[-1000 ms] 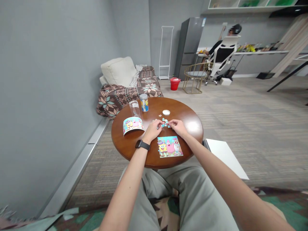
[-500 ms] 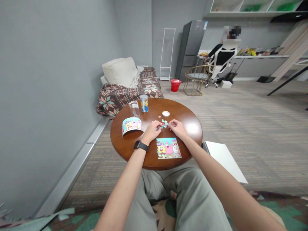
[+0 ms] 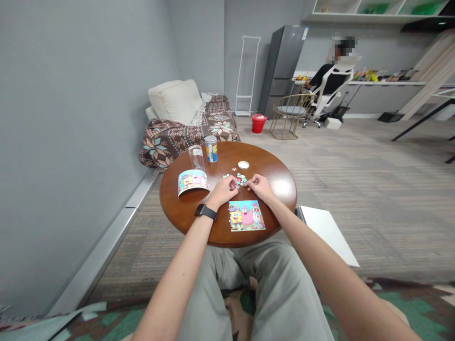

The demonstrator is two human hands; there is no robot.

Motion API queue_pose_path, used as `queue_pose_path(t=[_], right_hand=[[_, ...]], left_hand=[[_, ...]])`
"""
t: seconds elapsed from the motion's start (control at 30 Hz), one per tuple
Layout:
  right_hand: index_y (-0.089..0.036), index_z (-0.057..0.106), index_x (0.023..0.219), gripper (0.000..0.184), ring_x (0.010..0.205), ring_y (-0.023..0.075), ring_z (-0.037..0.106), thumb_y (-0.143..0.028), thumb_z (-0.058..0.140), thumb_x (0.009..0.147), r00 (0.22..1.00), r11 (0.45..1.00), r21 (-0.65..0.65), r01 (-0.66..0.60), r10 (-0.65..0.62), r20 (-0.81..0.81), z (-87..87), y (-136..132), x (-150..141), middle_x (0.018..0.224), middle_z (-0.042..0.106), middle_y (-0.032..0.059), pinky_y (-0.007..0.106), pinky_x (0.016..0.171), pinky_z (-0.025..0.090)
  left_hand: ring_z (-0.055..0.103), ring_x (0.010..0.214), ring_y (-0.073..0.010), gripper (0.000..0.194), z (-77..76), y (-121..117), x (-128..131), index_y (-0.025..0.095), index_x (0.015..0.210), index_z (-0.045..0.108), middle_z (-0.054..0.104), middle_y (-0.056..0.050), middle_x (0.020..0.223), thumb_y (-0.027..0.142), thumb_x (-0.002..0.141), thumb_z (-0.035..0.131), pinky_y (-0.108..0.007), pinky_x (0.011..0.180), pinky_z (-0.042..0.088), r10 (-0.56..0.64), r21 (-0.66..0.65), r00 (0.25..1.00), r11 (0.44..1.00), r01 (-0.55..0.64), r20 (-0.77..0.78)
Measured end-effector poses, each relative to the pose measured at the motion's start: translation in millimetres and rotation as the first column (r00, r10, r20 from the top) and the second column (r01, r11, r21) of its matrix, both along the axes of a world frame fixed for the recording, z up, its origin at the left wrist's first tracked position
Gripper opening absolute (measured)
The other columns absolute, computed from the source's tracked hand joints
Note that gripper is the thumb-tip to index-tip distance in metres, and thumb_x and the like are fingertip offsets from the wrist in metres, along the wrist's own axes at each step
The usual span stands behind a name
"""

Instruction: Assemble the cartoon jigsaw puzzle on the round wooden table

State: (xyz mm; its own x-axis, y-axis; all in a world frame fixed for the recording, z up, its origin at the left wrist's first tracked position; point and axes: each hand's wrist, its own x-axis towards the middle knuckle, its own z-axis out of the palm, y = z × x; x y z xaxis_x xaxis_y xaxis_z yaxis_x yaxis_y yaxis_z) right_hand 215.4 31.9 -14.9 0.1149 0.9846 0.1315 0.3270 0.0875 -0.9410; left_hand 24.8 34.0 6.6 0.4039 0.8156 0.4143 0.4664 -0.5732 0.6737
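Observation:
Small loose jigsaw puzzle pieces point(image 3: 241, 178) lie in a heap on the round brown table. At the heap's left edge is my left hand point(image 3: 223, 190), its fingers closed and curled; what they hold is hidden. From the other side my right hand point(image 3: 260, 187) pinches a puzzle piece at the heap's edge, thumb against forefinger. Closer to me lies a flat cartoon puzzle picture point(image 3: 246, 216) with a yellow, a pink and a white figure; its left edge looks uneven. A curved card point(image 3: 193, 181) with a matching picture stands to the left of my left hand.
A clear jar point(image 3: 196, 158) and a printed tin point(image 3: 211, 150) stand at the table's back left. Beyond the heap lies a round lid point(image 3: 243, 165). A white board point(image 3: 327, 234) is beside the table point(image 3: 280, 170) on the right. Someone sits in an office chair point(image 3: 332, 85) far behind.
The whole view has shifted slightly. My left hand has drawn back a little from the heap, uncovering more pieces. My right hand stays at the heap's right edge.

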Motion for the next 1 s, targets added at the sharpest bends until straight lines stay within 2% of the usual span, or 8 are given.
queue_pose_path(t=[0.13,0.3,0.47,0.6,0.77,1.0], right_hand=[[-0.021,0.058,0.077,0.008,0.061,0.0161,0.067,-0.025,0.064,0.073,0.999,0.998,0.058,-0.034,0.035,-0.013,-2.2,2.2,0.5,0.068,0.072,0.0018,0.026,0.06,0.052],[-0.02,0.067,0.088,0.016,0.066,0.0164,0.068,-0.026,0.065,0.074,0.999,0.996,0.074,-0.049,0.047,0.025,-2.8,3.4,1.4,0.066,0.07,0.0004,0.027,0.065,0.054],[-0.02,0.068,0.083,0.018,0.062,0.0158,0.065,-0.026,0.074,0.067,0.999,0.998,0.059,-0.029,0.03,-0.017,-5.5,6.3,1.9,0.064,0.069,-0.0007,0.027,0.063,0.053],[-0.019,0.066,0.072,0.015,0.06,0.0155,0.063,-0.028,0.077,0.066,0.999,1.0,0.015,-0.026,0.027,-0.046,-4.8,5.7,1.7,0.063,0.068,0.0005,0.028,0.061,0.051],[-0.02,0.07,0.068,0.01,0.067,0.0178,0.065,-0.028,0.076,0.068,0.997,0.998,0.064,0.01,-0.014,0.069,-1.5,3.0,2.5,0.069,0.072,0.002,0.031,0.069,0.052],[-0.021,0.076,0.075,0.009,0.079,0.0218,0.069,-0.029,0.075,0.071,0.996,0.996,0.093,-0.003,-0.005,0.085,-2.5,5.5,3.3,0.084,0.077,0.0049,0.035,0.08,0.052]], left_hand=[[0.061,0.069,-0.014,0.011,0.2,0.4,1.1,0.018,0.083,0.059,0.066,0.0,0.076,0.009,0.078,0.062,-0.026,0.07,0.051,0.021,-0.01,1.0,1.0,-0.021,0.018],[0.062,0.073,-0.0146,0.017,1.6,2.3,0.2,0.017,0.098,0.065,0.066,-0.001,0.079,0.011,0.086,0.055,-0.027,0.074,0.051,0.02,0.017,1.0,1.0,-0.02,0.016],[0.063,0.081,-0.0158,0.016,2.3,2.3,-0.3,0.017,0.098,0.068,0.068,-0.004,0.088,0.012,0.09,0.055,-0.028,0.08,0.051,0.018,0.035,1.0,0.999,-0.018,0.007],[0.063,0.077,-0.0145,0.013,2.0,1.5,0.4,0.017,0.096,0.064,0.068,-0.001,0.085,0.013,0.084,0.066,-0.027,0.077,0.051,0.018,-0.038,0.999,0.999,-0.016,0.045],[0.064,0.073,-0.0129,0.018,5.1,-0.1,0.5,0.017,0.09,0.062,0.069,0.001,0.082,0.01,0.078,0.073,-0.025,0.073,0.051,-0.002,-0.12,0.997,0.993,0.011,0.079],[0.067,0.081,-0.016,0.014,7.2,-2.1,0.3,0.018,0.092,0.066,0.072,-0.001,0.085,0.014,0.08,0.072,-0.027,0.078,0.052,0.003,-0.081,0.998,0.997,0.001,0.061]])
